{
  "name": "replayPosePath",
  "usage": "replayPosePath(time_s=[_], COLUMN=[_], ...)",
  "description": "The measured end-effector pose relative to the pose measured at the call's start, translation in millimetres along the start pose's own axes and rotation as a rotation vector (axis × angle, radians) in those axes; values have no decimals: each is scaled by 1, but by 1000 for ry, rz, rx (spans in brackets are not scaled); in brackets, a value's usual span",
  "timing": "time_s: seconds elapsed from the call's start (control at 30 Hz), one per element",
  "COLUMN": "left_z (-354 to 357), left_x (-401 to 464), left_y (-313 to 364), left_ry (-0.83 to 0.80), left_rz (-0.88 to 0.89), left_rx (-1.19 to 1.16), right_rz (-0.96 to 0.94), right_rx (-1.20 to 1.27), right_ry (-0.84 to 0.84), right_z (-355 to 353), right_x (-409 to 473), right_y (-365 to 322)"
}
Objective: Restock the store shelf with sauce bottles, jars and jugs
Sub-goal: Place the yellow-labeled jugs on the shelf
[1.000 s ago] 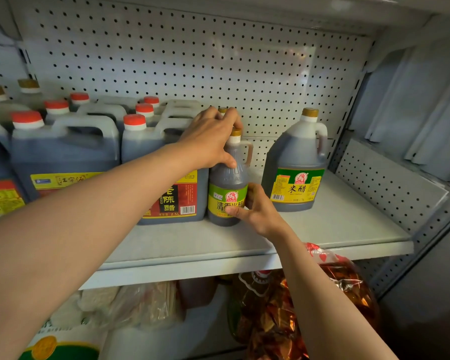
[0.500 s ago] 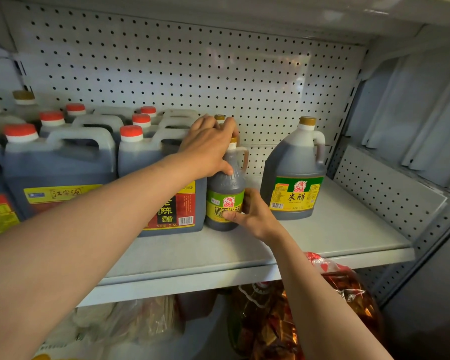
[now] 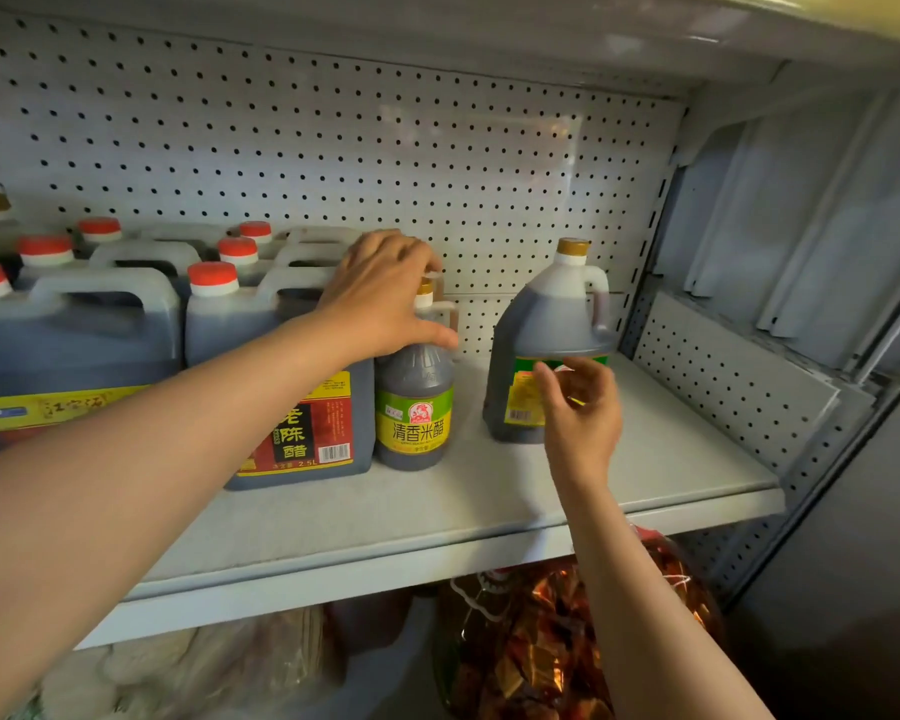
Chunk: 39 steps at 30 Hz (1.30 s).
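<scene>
While upright on the shelf, touching the red-labelled vinegar jug: small rice vinegar bottle, long axis vertical. Left hand curled over its neck and cap. Right hand empty, fingers loose, nearer the large rice vinegar jug rightward.

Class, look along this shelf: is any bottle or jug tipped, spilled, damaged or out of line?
Nothing stands out. The small vinegar bottle and the gold-capped jug stand upright on the shelf; no spill or damage shows.
</scene>
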<state>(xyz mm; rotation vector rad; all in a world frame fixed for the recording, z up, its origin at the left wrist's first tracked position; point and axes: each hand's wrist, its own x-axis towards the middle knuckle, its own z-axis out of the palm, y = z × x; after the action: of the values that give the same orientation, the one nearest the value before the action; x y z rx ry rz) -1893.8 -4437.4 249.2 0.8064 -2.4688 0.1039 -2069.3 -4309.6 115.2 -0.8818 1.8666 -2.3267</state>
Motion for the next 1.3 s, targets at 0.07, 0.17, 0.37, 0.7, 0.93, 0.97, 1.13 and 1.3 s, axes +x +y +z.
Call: replayPosePath(time_s=[0.07, 0.17, 0.37, 0.7, 0.93, 0.97, 1.13, 1.3], left_z=[2, 7, 8, -22, -44, -47, -54, -35], left_x=[6, 11, 4, -50, -137, -154, -250, -355], left_y=[5, 8, 3, -2, -36, -43, -89, -135], left_ry=[32, 55, 57, 85, 118, 108, 26, -40], left_rz=[-14, -26, -26, 64, 12, -1, -54, -127], left_rx=[-36, -65, -105, -226, -409, -426, -463, -522], right_rz=[20, 71, 77, 17, -29, -27, 5, 52], right_rx=[-54, -116, -130, -266, -474, -508, -724, -871], right_ry=[145, 88, 31, -45, -143, -152, -249, -369], right_z=[-13, -20, -16, -19, -11, -10, 2, 19], right_x=[12, 16, 6, -40, -130, -147, -241, -339], right_y=[4, 16, 14, -39, -72, -78, -103, -93])
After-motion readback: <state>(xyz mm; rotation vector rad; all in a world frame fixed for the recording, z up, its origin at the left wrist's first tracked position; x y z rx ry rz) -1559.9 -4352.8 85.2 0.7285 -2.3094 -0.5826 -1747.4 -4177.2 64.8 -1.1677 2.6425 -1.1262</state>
